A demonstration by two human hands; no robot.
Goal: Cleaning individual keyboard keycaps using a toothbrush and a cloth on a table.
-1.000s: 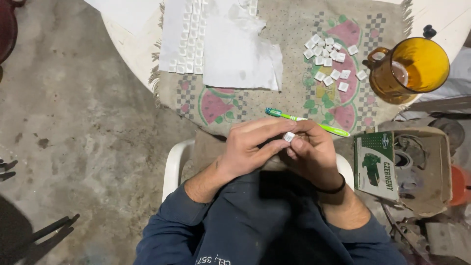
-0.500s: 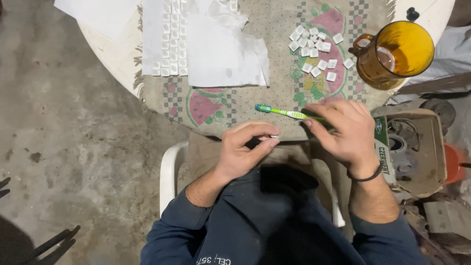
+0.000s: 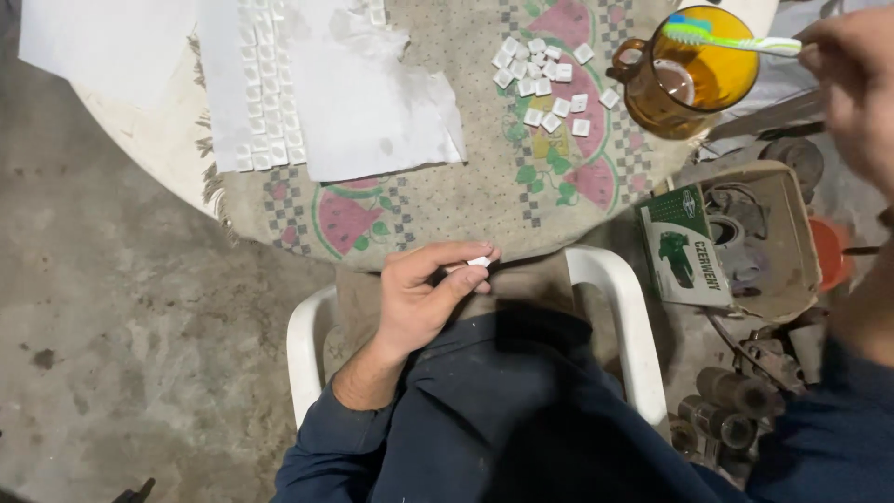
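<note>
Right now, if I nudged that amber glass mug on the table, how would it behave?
The amber glass mug looks thick-walled and holds liquid, so it's probably heavy and would slide rather than tip. It stands near the table's edge, so a hard push could drop it, and glass likely breaks.

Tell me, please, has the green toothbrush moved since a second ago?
Yes. The green toothbrush has left the tablecloth's near edge; the right hand now holds it with its bristles over the amber glass jug.

My makeshift workshop corner

I sit in a white plastic chair [image 3: 615, 317] on a stained concrete floor [image 3: 121, 307], at a table under a worn watermelon-print cloth [image 3: 447, 200], with a cardboard box of metal parts [image 3: 759, 233] beside me.
</note>
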